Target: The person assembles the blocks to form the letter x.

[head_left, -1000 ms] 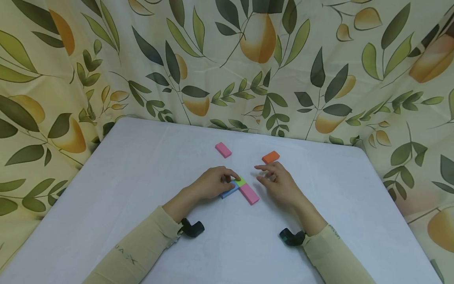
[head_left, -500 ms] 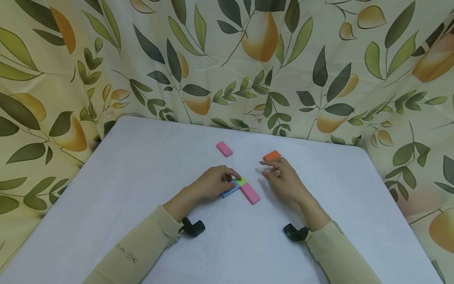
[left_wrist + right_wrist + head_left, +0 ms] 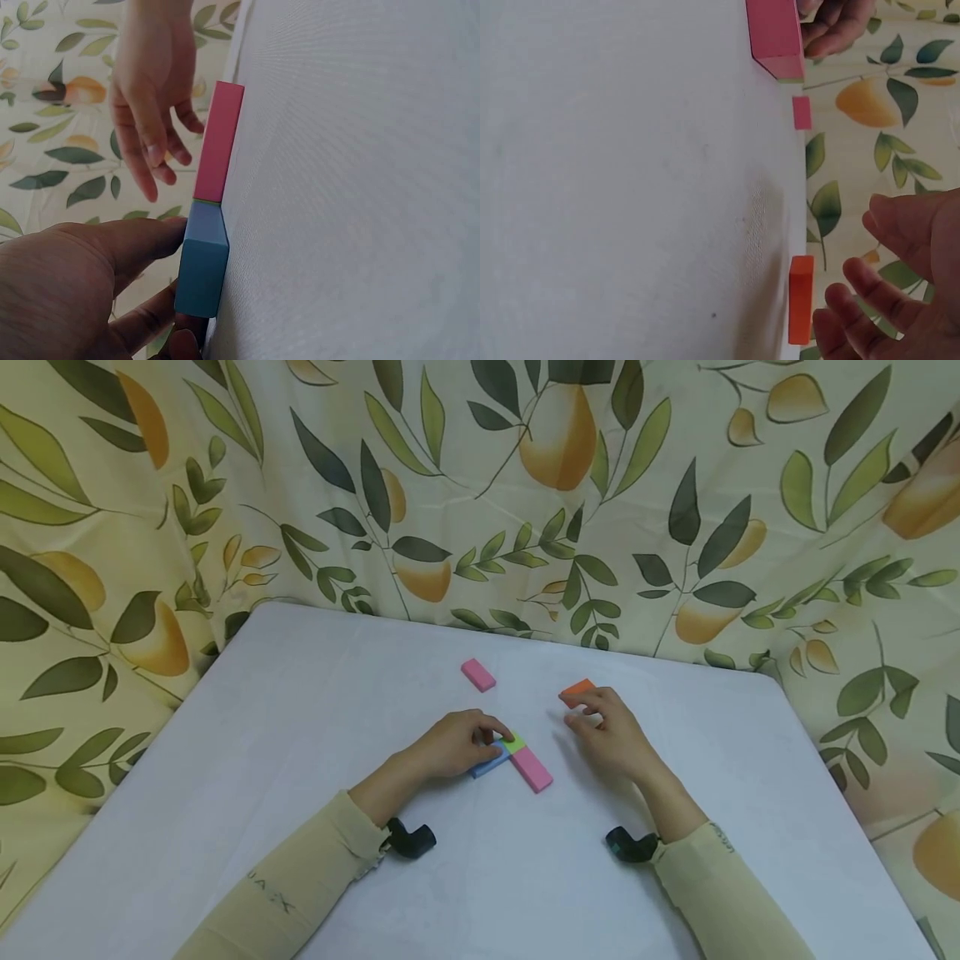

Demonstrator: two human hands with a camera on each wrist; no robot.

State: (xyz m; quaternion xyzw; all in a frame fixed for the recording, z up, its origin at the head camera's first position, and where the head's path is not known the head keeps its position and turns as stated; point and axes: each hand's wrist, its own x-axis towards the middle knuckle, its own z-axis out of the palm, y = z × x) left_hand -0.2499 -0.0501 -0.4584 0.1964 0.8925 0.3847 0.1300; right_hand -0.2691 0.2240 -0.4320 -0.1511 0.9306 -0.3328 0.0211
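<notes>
My left hand (image 3: 457,743) curls over a blue block (image 3: 489,763), its thumb on the blue surface and a fingertip touching the adjoining green block (image 3: 513,743). In the left wrist view, its fingers lie at both ends of the blue block (image 3: 202,277). A pink block (image 3: 532,770) meets the green one at an angle to the blue. My right hand (image 3: 611,731) hovers beside an orange block (image 3: 577,690), fingers slightly bent and apart. The right wrist view shows a gap between those fingers and the orange block (image 3: 801,300).
Farther back on the white-covered table (image 3: 337,668) lies another pink block (image 3: 478,675). A leaf-and-fruit patterned curtain (image 3: 465,510) hangs behind the table and at its sides. A small black camera (image 3: 411,841) sits at the left wrist, another (image 3: 632,845) at the right.
My right hand has moved away to the right and slightly forward, its fingertips now over the near side of the orange block in the head view. The left hand stays on the blocks.
</notes>
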